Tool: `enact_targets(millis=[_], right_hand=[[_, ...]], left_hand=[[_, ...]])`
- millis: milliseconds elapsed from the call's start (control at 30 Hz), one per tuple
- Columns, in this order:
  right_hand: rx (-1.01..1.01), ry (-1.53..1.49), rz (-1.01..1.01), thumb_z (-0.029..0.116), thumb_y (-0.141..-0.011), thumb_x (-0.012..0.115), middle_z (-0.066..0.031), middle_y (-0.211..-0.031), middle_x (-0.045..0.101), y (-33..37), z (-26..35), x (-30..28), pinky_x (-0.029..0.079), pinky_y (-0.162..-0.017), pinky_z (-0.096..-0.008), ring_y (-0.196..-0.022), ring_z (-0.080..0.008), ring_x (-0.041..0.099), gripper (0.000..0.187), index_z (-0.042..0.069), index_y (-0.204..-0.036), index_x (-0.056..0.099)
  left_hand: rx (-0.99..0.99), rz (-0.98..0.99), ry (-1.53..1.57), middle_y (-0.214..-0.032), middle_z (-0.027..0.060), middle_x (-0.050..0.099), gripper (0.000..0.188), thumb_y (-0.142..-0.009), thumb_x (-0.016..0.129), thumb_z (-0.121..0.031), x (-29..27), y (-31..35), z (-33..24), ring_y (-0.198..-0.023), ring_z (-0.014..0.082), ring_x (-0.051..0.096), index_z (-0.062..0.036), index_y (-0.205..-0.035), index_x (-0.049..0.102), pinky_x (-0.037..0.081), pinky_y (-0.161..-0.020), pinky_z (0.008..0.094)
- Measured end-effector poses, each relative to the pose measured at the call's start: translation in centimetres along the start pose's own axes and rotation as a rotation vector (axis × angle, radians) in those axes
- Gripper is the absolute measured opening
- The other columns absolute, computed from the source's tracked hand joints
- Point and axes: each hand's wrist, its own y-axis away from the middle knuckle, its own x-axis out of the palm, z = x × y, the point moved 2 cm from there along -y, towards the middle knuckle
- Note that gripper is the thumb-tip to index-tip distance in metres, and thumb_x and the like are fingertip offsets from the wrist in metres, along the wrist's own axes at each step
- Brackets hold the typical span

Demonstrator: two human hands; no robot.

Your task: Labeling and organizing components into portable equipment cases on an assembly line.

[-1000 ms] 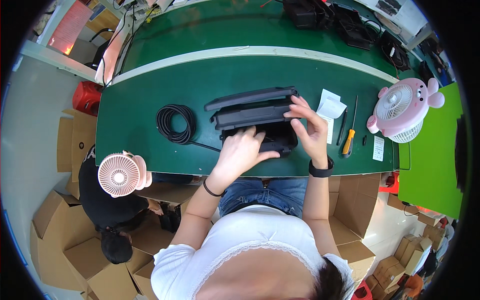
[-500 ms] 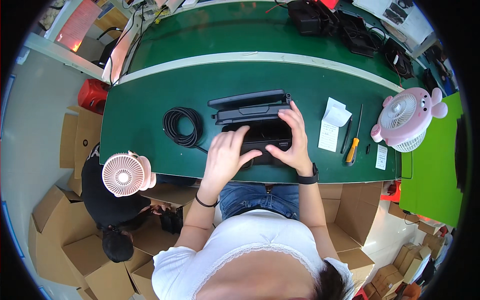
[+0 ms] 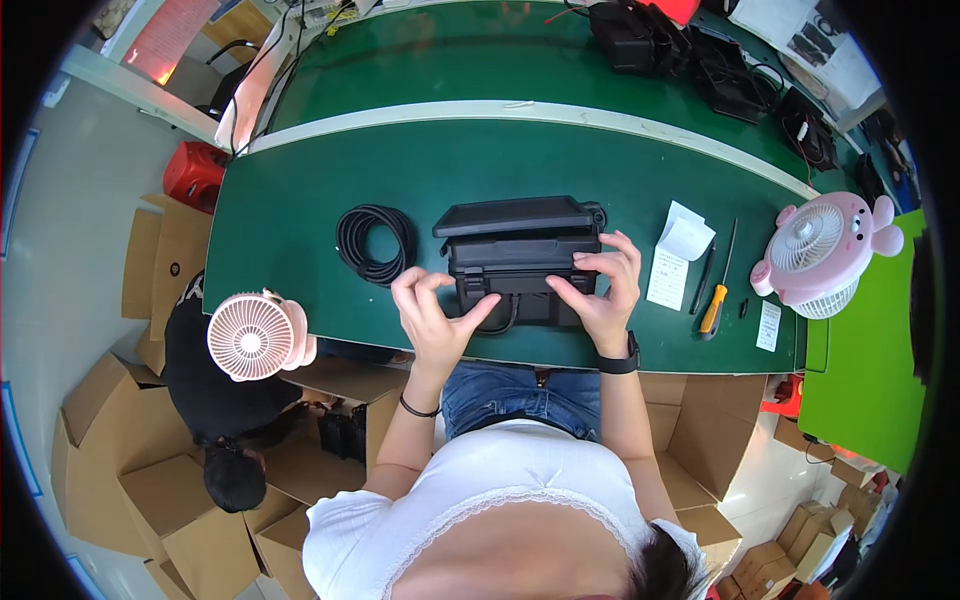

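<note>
A black plastic case [image 3: 525,262] lies on the green table in front of me, with a hinged cover [image 3: 515,216] tilted up along its far side. My left hand [image 3: 435,315] grips the near left corner, fingers at the side and thumb against the front face. At the right end, my right hand [image 3: 608,300] holds the case with its fingers on top and its thumb on the front by a latch. A short loop of black cable shows at the case's near side. Left of the case rests a coiled black cable [image 3: 376,246]. The inside of the case is hidden.
To the right lie paper slips [image 3: 672,265], a black pen-like stick [image 3: 704,277] and a yellow-handled screwdriver [image 3: 714,308]. Pink fans [image 3: 815,240] stand at both table ends. Black housings [image 3: 640,38] sit on the back bench. At lower left, another person bends among cardboard boxes [image 3: 180,500].
The open dark middle of the case is now covered by a black panel. My left hand has moved from over the case to its left corner; the right thumb has shifted onto the front.
</note>
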Motion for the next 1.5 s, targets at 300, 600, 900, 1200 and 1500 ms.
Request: enact_targets(millis=[300, 600, 900, 1200, 1500], right_hand=[[0.025, 0.026, -0.027, 0.008, -0.06, 0.089, 0.0003, -0.083, 0.069, 0.2, 0.3, 0.2, 0.045, -0.095, -0.0423, -0.11, -0.0276, 0.057, 0.03, 0.015, -0.078, 0.066], [0.056, -0.011, 0.003, 0.009, -0.062, 0.088, -0.0017, -0.088, 0.07, 0.0, -0.2, 0.1, 0.046, -0.093, -0.0398, -0.109, -0.0286, 0.058, 0.028, 0.013, -0.08, 0.067], [0.309, -0.054, -0.026, 0.02, -0.094, 0.058, -0.014, -0.124, 0.058, 2.0, 0.0, -1.8, 0.041, -0.1, -0.0418, -0.115, -0.032, 0.053, 0.018, 0.006, -0.091, 0.067], [0.504, -0.26, 0.156, 0.022, -0.095, 0.059, -0.0146, -0.143, 0.048, 1.2, 0.6, -0.7, 0.04, -0.104, -0.0416, -0.124, -0.0323, 0.05, 0.026, 0.006, -0.113, 0.069], [0.584, -0.338, 0.088, 0.017, -0.089, 0.066, -0.0135, -0.148, 0.043, 1.2, 0.3, 0.1, 0.039, -0.106, -0.0407, -0.13, -0.0302, 0.046, 0.03, 0.01, -0.117, 0.065]], left_hand=[[0.008, 0.102, 0.114, -0.126, 0.0132, 0.056, 0.034, -0.066, 0.088, -0.025, -0.7, -0.3, 0.3, -0.117, 0.0336, 0.05, -0.0066, -0.077, 0.061, 0.042, -0.096, 0.0445], [-0.26, 0.156, 0.544, -0.142, 0.0163, 0.04, 0.019, -0.084, 0.074, -0.021, 0.4, -1.3, 0.4, -0.131, 0.0342, 0.042, -0.0087, -0.097, 0.067, 0.035, -0.108, 0.0503], [-0.532, 0.164, 0.97, -0.143, 0.0117, 0.035, 0.066, -0.087, 0.066, -0.013, 3.4, -1.4, 0.6, -0.134, 0.0246, 0.035, -0.0093, -0.144, 0.033, 0.028, -0.112, 0.0372], [-0.653, 0.23, 1.041, -0.14, 0.0124, 0.038, 0.062, -0.092, 0.06, -0.019, 4.5, -2.6, 0.6, -0.131, 0.0241, 0.037, -0.0074, -0.146, 0.031, 0.026, -0.112, 0.0363], [-0.602, 0.211, 1.009, -0.143, 0.0136, 0.036, 0.069, -0.089, 0.061, -0.028, 4.5, -1.4, 1.0, -0.135, 0.0248, 0.034, -0.0047, -0.145, 0.03, 0.022, -0.114, 0.0373]])
